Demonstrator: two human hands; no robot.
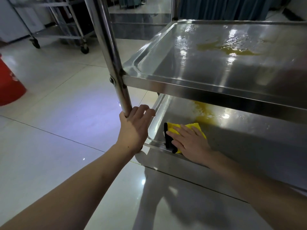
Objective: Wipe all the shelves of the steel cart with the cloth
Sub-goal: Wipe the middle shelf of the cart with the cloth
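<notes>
Writing unreadable; right hand (189, 143) presses cloth (172, 128).

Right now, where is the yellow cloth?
The yellow cloth lies at the near left corner of the cart's lower shelf, flat under the right hand, just short of a yellowish spill.

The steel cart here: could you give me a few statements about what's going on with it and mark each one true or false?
1. The right hand presses a yellow cloth flat on the lower shelf. True.
2. The left hand holds a spray bottle. False: its fingers curl round the cart's upright post.
3. The upper shelf is spotless. False: a yellowish spill lies on it.
4. A yellowish smear lies on the lower shelf beyond the cloth. True.
5. A red bucket stands on the floor to the left. True.
</notes>
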